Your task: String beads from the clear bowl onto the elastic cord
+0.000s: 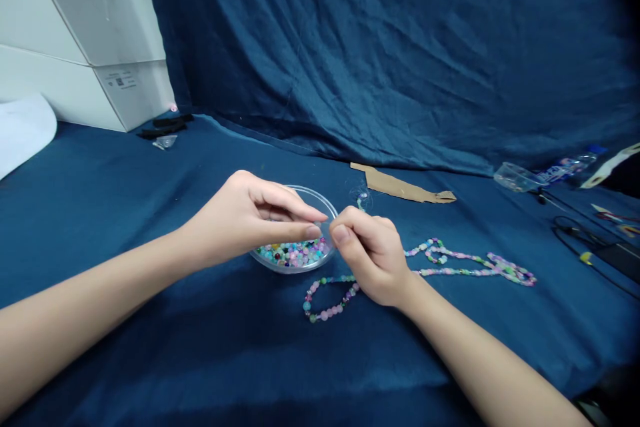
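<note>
A clear round bowl (295, 267) holds many small coloured beads (293, 253). Over it is my left hand (260, 217), its thumb and fingertips close together around something small and pale that I cannot make out. My right hand (373, 253) is closed in a pinch just right of the bowl, its fingertips near those of my left hand; what it grips is too small to see. A long string of pastel beads (460, 272) lies on the blue cloth to the right, and a loop of it (333, 312) shows below my right hand.
Behind the bowl lies a torn cardboard strip (405, 187). A plastic bottle (570, 167), a clear cup (517, 177) and black cables (590, 243) are at the right. White boxes (95, 67) and black strips (167, 127) stand or lie at the back left.
</note>
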Tool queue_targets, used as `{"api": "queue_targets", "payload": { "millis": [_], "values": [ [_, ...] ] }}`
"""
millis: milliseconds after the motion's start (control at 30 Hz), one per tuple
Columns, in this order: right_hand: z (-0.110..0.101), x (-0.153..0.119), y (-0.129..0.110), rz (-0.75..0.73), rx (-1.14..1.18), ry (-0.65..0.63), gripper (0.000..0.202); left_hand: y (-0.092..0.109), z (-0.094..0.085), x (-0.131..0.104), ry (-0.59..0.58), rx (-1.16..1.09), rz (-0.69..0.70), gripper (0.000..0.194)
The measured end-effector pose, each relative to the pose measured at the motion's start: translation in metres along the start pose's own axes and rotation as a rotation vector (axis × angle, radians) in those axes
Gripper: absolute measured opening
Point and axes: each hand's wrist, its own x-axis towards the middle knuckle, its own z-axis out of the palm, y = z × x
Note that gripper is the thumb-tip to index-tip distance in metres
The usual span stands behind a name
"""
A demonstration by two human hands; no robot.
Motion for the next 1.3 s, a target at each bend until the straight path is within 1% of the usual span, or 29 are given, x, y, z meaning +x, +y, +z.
{"api": "queue_targets", "payload": {
  "millis": [400,600,700,867,933,1033,1133,1233,1300],
  "values": [
    [-0.001,0.001,0.000,0.006,-0.009,-0.010,0.026,0.001,0.001,0.000,0.033,0.032,0.006,0.016],
    [-0.002,0.001,-0.002,0.005,-0.019,-0.011,0.028,-0.001,-0.001,0.000,0.014,0.035,0.014,0.017],
    [-0.002,0.002,-0.002,0.009,-0.026,-0.026,0.028,-0.003,-0.001,0.001,-0.010,0.077,0.077,0.017],
    [-0.001,0.004,-0.001,0.045,-0.043,-0.071,0.029,-0.005,0.000,0.003,-0.031,0.238,0.289,0.012],
    [-0.001,0.005,-0.002,0.086,-0.047,-0.078,0.032,-0.007,0.001,0.003,-0.015,0.293,0.317,0.010],
    [-0.002,0.005,-0.002,0.143,-0.040,-0.095,0.036,-0.009,0.000,0.002,0.018,0.327,0.315,0.010],
    [-0.002,0.005,-0.002,0.165,-0.032,-0.103,0.036,-0.009,0.000,0.002,0.030,0.331,0.287,0.009],
    [-0.003,0.005,-0.001,0.188,-0.001,-0.083,0.036,-0.004,0.002,0.002,0.029,0.312,0.234,0.012],
    [-0.005,0.005,0.002,0.217,0.098,-0.084,0.030,0.002,0.004,0.004,0.016,0.298,0.202,0.017]
  ]
}}
